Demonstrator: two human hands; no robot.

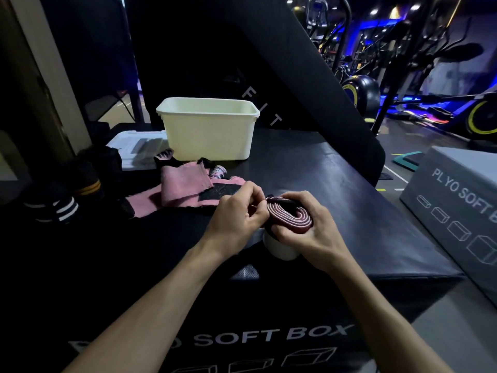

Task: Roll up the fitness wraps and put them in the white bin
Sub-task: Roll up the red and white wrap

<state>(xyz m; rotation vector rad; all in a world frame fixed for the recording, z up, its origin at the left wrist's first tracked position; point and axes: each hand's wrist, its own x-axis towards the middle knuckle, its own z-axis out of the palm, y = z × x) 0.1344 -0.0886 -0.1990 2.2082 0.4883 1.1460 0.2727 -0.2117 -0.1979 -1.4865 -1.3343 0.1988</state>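
A rolled pink wrap point(289, 218) with a spiral end sits between both hands above the black plyo box point(336, 200). My right hand point(309, 232) curls around the roll from below and behind. My left hand point(239, 211) pinches the roll's loose end at its left side. An unrolled pink wrap point(185, 187) with a black velcro patch lies just beyond the hands. The white bin point(209, 130) stands upright farther back, its inside hidden from this angle.
Black wraps with white and orange stripes point(70, 195) lie at the left. A flat white lid point(137, 149) sits left of the bin. A white cylinder point(279, 249) shows under my right hand. A grey plyo box point(457, 200) stands at right; gym machines behind.
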